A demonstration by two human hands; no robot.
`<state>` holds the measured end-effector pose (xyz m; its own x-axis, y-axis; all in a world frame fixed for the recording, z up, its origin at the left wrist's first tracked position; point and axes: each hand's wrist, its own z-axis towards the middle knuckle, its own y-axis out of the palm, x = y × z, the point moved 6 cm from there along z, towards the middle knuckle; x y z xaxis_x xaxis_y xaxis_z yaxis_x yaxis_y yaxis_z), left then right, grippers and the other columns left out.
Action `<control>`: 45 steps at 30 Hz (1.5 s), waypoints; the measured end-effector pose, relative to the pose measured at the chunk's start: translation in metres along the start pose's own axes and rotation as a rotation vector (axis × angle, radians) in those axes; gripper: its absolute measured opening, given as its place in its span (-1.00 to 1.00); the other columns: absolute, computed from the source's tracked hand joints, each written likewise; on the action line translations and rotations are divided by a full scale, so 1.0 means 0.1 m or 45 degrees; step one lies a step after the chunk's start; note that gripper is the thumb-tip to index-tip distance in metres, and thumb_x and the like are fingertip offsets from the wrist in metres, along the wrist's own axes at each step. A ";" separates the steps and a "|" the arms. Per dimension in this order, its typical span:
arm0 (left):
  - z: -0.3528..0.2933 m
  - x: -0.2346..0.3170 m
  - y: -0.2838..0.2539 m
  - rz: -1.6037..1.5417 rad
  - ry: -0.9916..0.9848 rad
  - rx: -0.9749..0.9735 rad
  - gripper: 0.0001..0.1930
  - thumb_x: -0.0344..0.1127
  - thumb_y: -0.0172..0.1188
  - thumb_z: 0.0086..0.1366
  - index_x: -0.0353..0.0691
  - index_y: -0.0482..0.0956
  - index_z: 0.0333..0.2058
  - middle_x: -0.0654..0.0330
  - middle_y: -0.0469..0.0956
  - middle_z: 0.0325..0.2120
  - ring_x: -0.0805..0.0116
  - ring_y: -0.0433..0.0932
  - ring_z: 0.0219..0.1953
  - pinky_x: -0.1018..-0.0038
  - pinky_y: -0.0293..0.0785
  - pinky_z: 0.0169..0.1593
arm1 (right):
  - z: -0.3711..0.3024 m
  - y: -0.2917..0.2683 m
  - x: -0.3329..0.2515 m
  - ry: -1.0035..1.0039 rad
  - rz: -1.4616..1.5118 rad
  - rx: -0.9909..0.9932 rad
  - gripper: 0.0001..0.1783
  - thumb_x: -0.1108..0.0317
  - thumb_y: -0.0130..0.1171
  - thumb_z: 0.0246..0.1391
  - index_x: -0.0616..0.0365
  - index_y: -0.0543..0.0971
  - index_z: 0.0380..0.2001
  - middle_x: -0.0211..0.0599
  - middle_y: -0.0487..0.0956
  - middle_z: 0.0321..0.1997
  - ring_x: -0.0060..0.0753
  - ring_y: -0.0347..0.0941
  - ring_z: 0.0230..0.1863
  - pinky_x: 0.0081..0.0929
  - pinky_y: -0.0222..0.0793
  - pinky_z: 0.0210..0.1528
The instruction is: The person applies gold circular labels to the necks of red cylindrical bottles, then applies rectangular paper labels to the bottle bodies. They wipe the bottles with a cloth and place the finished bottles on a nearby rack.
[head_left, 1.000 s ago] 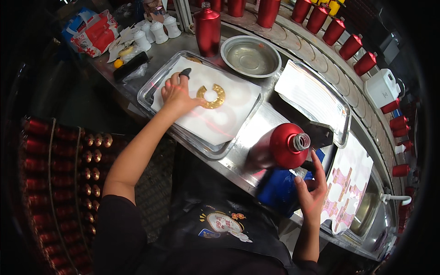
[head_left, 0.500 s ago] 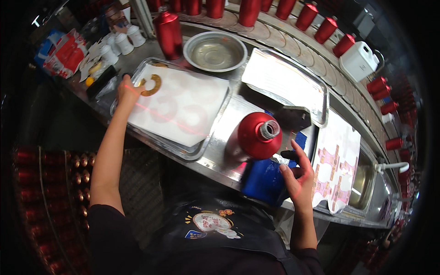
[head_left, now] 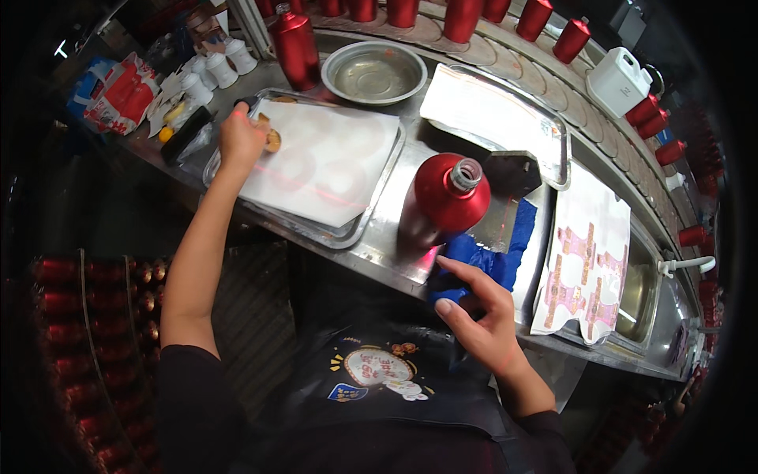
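Observation:
My left hand (head_left: 243, 141) pinches a curved gold label (head_left: 271, 136) over the left part of a white sheet (head_left: 328, 170). Paler ring shapes show through that sheet, which lies in a metal tray (head_left: 344, 237). A dark covering sits on one of the left fingertips. Just right of the tray, a shiny red bottle (head_left: 450, 197) stands upright and uncapped. My right hand (head_left: 485, 320) is below and right of the bottle, thumb and forefinger apart, beside a blue cloth (head_left: 513, 245). Its other fingers are partly hidden, and I see nothing held in it.
A metal basin (head_left: 374, 73) and another red bottle (head_left: 294, 47) stand behind the tray. Further right are a second tray with white sheets (head_left: 482, 107), a dark metal bracket (head_left: 512, 172), patterned label sheets (head_left: 584, 268) and a sink tap (head_left: 685, 265). Red bottles line a conveyor (head_left: 545, 107) at the back.
My left hand has raised the gold label, which lay flatter on the sheet before. My right hand has moved down and left towards the blue cloth. The whole view has shifted slightly.

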<state>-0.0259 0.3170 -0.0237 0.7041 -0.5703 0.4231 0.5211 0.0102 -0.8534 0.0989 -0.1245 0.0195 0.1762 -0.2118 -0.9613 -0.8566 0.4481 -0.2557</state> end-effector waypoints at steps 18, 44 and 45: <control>-1.96 1.48 -0.77 -1.635 -0.166 -0.373 -0.30 -0.61 0.22 0.29 -0.32 0.15 0.37 0.01 0.59 -0.08 0.47 0.67 -0.21 0.64 0.56 -0.18 | 0.47 0.92 0.13 0.284 1.289 0.158 -0.70 0.40 0.26 0.24 0.28 0.55 -0.01 -0.34 0.64 -0.08 -0.61 0.53 -0.08 -0.61 0.41 0.02; -1.88 2.16 -0.15 -1.762 0.079 -0.211 -0.43 -0.37 0.21 0.40 -0.38 0.27 0.31 0.09 0.47 0.12 0.41 0.45 0.15 0.43 0.34 0.25 | 0.87 -0.49 -0.03 -0.306 0.619 0.280 -0.29 0.21 0.05 0.31 0.25 0.19 0.44 -0.57 0.43 -0.55 -0.78 0.19 -0.64 -0.79 0.08 -0.57; -1.95 2.28 -0.08 -2.088 0.061 -0.480 -0.39 -0.31 0.20 0.42 -0.39 0.21 0.34 0.04 0.35 0.26 0.34 0.33 0.29 0.38 0.19 0.37 | 0.84 -0.46 -0.04 -0.314 0.654 0.274 -0.24 0.26 0.10 0.28 0.25 0.13 0.46 -0.50 0.50 -0.43 -0.80 0.21 -0.61 -0.79 0.10 -0.57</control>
<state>0.0367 0.0266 0.0207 -0.4449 0.1982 0.8734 0.4963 -0.7572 0.4246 0.1784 -0.0714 0.0262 -0.1048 0.2737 -0.9561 -0.7491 0.6106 0.2569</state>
